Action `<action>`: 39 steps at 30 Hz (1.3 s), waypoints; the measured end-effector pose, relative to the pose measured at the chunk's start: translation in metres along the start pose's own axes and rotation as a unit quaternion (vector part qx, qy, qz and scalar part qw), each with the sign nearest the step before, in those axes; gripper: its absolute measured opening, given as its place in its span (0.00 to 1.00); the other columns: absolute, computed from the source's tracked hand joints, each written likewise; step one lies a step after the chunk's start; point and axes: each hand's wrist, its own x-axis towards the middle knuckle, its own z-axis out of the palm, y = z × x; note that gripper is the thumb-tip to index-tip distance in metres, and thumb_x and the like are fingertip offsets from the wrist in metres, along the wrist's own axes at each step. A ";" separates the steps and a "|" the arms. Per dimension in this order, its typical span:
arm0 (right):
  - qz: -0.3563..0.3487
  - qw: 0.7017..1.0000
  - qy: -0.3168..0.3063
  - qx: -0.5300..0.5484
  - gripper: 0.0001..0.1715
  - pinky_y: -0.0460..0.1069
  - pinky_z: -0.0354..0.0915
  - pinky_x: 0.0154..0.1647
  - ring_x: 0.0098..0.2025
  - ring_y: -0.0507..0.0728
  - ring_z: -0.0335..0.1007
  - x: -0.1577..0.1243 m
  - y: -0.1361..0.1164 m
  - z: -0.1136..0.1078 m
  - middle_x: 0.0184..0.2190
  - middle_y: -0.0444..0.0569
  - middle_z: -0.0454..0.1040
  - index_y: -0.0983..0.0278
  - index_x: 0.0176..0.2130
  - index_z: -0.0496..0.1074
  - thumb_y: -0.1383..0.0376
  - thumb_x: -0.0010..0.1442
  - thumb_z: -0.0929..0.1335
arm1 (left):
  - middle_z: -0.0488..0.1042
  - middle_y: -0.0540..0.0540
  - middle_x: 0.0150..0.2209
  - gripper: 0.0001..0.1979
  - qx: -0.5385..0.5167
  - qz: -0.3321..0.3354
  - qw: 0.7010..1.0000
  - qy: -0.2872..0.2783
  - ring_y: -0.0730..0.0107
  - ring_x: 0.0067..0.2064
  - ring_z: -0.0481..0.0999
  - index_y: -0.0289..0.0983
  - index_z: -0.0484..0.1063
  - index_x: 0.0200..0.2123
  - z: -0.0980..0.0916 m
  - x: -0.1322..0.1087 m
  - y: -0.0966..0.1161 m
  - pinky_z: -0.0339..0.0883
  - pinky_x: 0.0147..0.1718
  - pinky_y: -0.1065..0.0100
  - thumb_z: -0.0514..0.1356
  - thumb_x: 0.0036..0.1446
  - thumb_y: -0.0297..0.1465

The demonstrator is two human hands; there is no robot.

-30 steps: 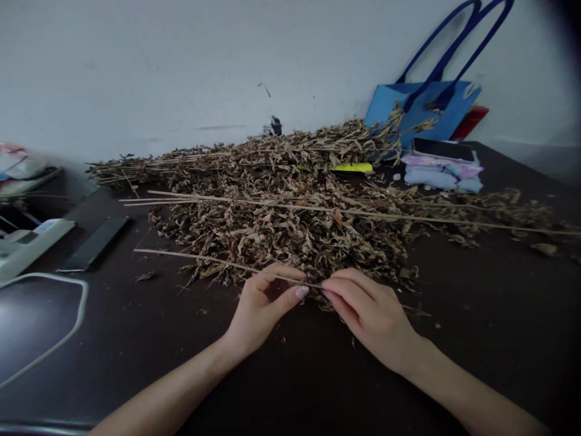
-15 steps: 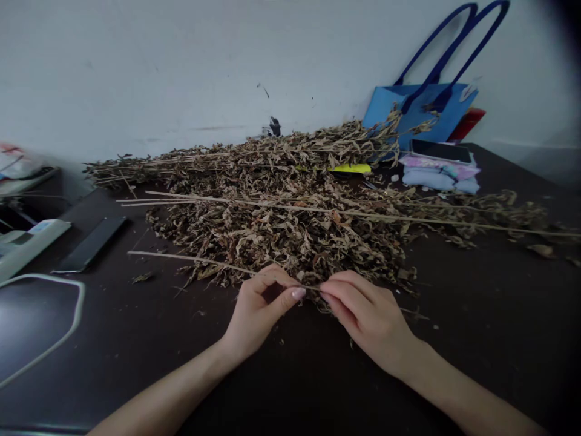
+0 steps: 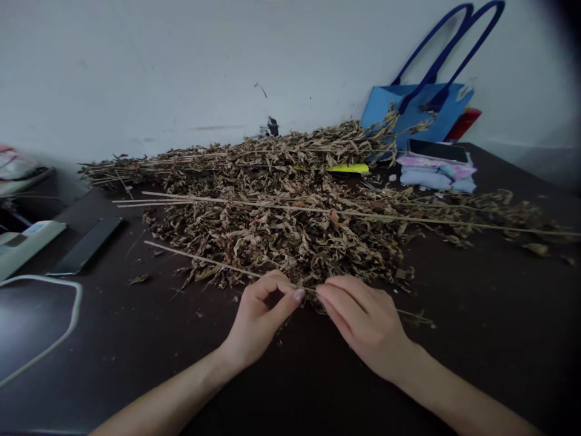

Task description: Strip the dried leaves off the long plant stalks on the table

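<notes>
My left hand pinches a thin dried stem between thumb and fingers. The stem runs bare to the upper left and passes right under my right hand, which pinches it too, fingertips almost touching the left ones. Both hands rest on the dark table at the near edge of a big heap of dried leaves and stalks.
Long bare stalks lie across the heap. A blue bag leans on the wall at the back right, with folded cloths and a phone before it. A yellow object sits in the heap. At left: a flat black bar, a white cable.
The stem's free left end has swung rightward and up a little. Both hands have shifted slightly down toward me, still pinching the stem.
</notes>
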 end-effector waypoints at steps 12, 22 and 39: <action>0.078 0.995 -0.017 0.067 0.07 0.45 0.64 0.35 0.35 0.50 0.67 0.004 0.001 -0.002 0.35 0.48 0.70 0.65 0.39 0.68 0.72 0.60 0.63 | 0.68 0.49 0.28 0.06 0.070 0.043 0.997 -0.004 0.72 0.31 0.67 0.36 0.72 0.29 -0.007 0.004 -0.002 0.61 0.32 0.69 0.59 0.57 0.30; 0.194 0.957 -0.068 0.203 0.09 0.45 0.65 0.33 0.33 0.49 0.68 0.015 0.004 -0.012 0.33 0.46 0.71 0.62 0.40 0.68 0.69 0.62 0.61 | 0.73 0.45 0.32 0.04 0.213 0.119 0.969 0.033 0.69 0.36 0.71 0.36 0.73 0.31 -0.027 0.017 0.000 0.64 0.35 0.67 0.59 0.56 0.29; 0.204 0.946 -0.072 0.241 0.11 0.44 0.68 0.36 0.35 0.50 0.72 0.014 -0.005 -0.006 0.35 0.44 0.75 0.61 0.42 0.68 0.70 0.59 0.63 | 0.68 0.42 0.54 0.18 0.233 0.227 0.944 -0.053 0.55 0.61 0.56 0.41 0.70 0.48 -0.011 0.008 0.001 0.50 0.58 0.49 0.63 0.53 0.29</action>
